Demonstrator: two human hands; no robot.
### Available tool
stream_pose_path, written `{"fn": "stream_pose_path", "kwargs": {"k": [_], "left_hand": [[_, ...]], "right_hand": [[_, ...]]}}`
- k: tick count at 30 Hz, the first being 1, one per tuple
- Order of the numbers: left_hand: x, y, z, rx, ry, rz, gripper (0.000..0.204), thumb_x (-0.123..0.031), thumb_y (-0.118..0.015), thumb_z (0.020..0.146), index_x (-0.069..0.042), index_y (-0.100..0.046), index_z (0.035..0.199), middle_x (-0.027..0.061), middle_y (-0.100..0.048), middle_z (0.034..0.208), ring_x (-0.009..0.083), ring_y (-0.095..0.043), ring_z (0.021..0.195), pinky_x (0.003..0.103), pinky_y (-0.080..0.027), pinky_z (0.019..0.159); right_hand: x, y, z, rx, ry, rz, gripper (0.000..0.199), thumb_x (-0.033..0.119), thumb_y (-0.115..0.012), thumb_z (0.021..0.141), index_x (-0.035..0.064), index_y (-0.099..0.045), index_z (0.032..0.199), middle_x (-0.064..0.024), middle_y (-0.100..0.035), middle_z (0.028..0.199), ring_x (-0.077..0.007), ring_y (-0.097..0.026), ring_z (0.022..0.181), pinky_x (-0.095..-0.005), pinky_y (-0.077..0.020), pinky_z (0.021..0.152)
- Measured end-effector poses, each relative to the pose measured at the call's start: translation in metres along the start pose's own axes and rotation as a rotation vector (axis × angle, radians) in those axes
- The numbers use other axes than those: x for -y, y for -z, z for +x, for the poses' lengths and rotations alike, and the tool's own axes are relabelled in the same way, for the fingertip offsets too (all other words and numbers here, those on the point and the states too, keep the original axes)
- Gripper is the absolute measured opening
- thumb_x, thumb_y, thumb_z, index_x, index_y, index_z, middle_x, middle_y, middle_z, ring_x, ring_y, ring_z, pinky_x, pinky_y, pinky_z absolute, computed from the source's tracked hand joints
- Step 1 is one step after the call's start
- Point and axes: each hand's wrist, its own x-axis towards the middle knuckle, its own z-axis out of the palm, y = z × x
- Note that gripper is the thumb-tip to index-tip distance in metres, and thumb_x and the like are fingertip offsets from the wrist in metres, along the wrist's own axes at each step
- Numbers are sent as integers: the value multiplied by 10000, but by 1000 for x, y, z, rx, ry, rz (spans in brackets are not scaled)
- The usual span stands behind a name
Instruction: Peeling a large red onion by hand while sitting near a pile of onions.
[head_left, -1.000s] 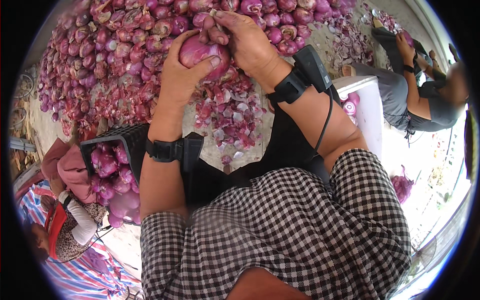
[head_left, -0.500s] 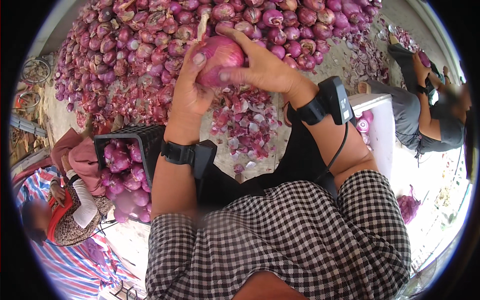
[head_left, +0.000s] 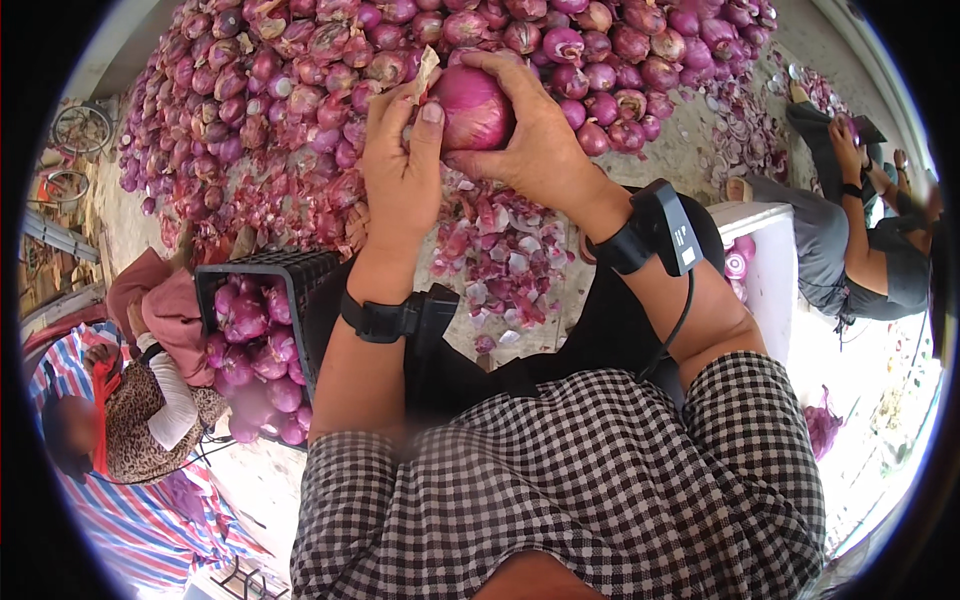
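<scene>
Upper centre: your right hand [head_left: 535,150] now cups the red onion [head_left: 472,108] squarely, left hand [head_left: 400,165] fingers pinching loose skin [head_left: 425,72], peeling advanced.

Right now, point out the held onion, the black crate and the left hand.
Onion [head_left: 475,105], head view, bare purple side.
Crate [head_left: 262,265], head view, top rim.
Left hand [head_left: 400,170], head view, back of hand.

Daylight, bright and even; soft shadows only. Right edge washed out, ground there glaring white. Fisheye view: black circular rim, straight lines bowed near it. Centre sharp; checked sleeves [head_left: 560,480] at bottom slightly soft. Face at lower left blurred.
</scene>
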Motion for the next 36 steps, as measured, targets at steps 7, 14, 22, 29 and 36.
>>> {"fn": "stream_pose_path", "kwargs": {"k": [7, 14, 22, 29, 36], "left_hand": [[-4, -15, -7, -160, 262, -500, 306, -214, -518, 962, 21, -615, 1133, 95, -617, 1113, 165, -555, 1043, 293, -411, 949], [-2, -15, -5, -199, 393, -976, 248, -195, -582, 923, 12, -630, 1052, 105, -609, 1143, 173, -548, 1052, 323, -420, 969], [6, -8, -1, -157, 472, -1216, 200, -235, -583, 905, -39, -598, 942, 130, -543, 1207, 202, -485, 1114, 356, -336, 1033], [5, -4, 3, -122, 415, -1125, 172, -202, -574, 908, -43, -608, 964, 130, -549, 1204, 171, -494, 1076, 340, -343, 1015], [0, 4, 6, -128, 221, -718, 226, -217, -569, 935, -11, -645, 988, 105, -645, 1070, 135, -560, 933, 281, -430, 879]], "right_hand": [[10, -9, -3, -52, -37, -127, 868, 165, -840, 560, 107, -399, 1305, -211, -378, 1242, -404, -471, 1126, -420, -441, 963], [13, -10, -1, -90, -66, -41, 878, 124, -860, 531, 79, -415, 1286, -151, -436, 1242, -332, -418, 1178, -398, -391, 1014], [10, -18, -2, -105, -3, -86, 902, 128, -873, 503, 86, -409, 1275, -153, -420, 1237, -331, -425, 1164, -394, -397, 1004], [9, -22, -2, -141, -12, -61, 891, 158, -867, 497, 55, -403, 1251, -193, -412, 1204, -367, -405, 1156, -426, -398, 983], [5, -19, 2, -55, -67, 118, 795, 198, -842, 597, 44, -399, 1238, -203, -457, 1150, -331, -456, 1110, -406, -399, 965]]}}
